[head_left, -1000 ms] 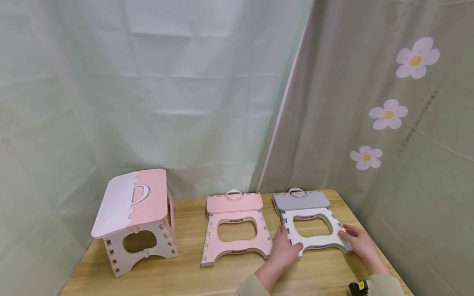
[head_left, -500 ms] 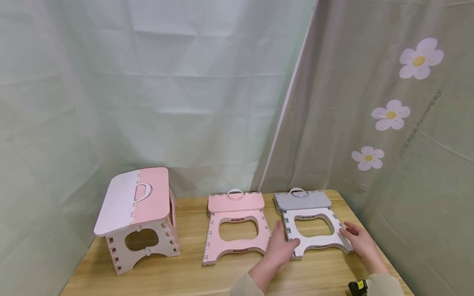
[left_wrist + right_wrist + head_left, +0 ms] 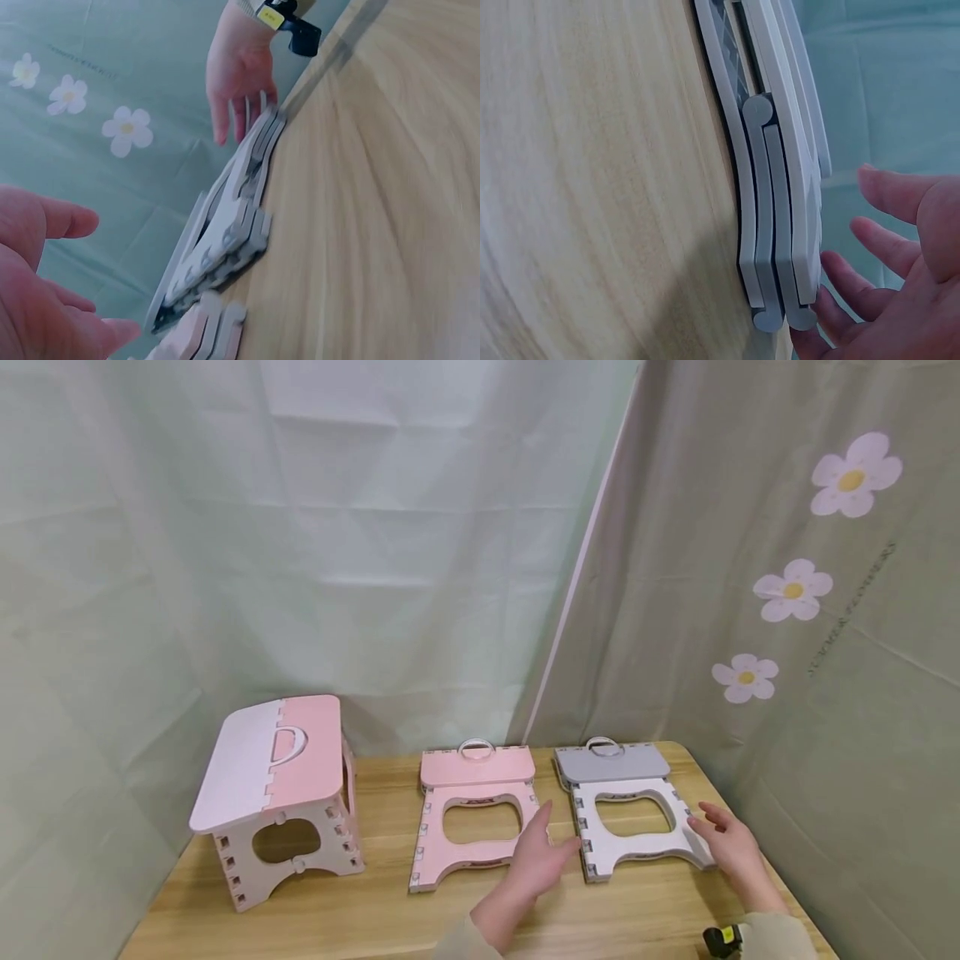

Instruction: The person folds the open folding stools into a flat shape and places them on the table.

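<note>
A grey-and-white folding stool [image 3: 637,833] lies folded flat at the right of the wooden table. My right hand [image 3: 727,843] is at its right edge with fingers loosely spread; in the right wrist view the fingertips [image 3: 832,266] are at the stool's side, gripping nothing. My left hand [image 3: 536,860] hovers over the right edge of a pink folding stool [image 3: 431,835], which also lies folded flat. Its fingers and thumb are apart and hold nothing, as the left wrist view shows the left hand [image 3: 37,285] with space between thumb and fingers.
An unfolded pink-and-white stool [image 3: 300,768] stands upright at the left of the table [image 3: 360,927]. Curtains [image 3: 412,568] hang close behind and at both sides, the right one printed with flowers. A black device [image 3: 722,941] is strapped to the right wrist.
My left hand has left the grey-and-white stool's left edge and moved left to the pink stool. The right hand has stayed near the right edge, with its fingers lifting slightly.
</note>
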The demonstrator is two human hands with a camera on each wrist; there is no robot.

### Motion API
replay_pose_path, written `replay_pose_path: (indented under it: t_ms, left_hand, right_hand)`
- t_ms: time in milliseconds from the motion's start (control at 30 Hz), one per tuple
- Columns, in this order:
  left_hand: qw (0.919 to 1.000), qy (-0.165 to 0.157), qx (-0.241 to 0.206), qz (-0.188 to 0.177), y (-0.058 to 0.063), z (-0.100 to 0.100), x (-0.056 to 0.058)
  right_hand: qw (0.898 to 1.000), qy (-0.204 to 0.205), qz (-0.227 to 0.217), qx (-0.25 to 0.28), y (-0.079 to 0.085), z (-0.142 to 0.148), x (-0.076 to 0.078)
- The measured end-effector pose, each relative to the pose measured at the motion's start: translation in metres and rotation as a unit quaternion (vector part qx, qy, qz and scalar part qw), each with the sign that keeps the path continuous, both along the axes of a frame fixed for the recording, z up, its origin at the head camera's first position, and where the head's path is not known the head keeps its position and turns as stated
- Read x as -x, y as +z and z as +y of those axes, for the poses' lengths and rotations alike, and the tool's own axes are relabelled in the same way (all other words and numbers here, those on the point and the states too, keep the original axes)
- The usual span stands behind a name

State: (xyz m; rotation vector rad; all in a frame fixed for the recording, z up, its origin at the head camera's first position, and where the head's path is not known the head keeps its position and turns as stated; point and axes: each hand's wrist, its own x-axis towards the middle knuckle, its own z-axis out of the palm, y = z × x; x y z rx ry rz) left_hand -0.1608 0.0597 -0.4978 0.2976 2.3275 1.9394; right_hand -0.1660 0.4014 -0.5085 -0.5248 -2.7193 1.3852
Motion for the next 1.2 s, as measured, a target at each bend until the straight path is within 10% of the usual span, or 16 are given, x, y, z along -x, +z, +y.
replay_pose_path:
  t_ms: [667, 1200]
  left_hand:
    - [0.9983, 0.013, 0.042, 0.038, 0.001, -0.103, 0.004]
    - [0.9955, 0.042, 0.046, 0.072, 0.011, -0.191, -0.015]
  right_hand:
    - [1.000, -0.009, 0.020, -0.010, 0.008, -0.009, 0.002]
    - [0.998, -0.010, 0.053, -0.030, 0.008, -0.013, 0.000]
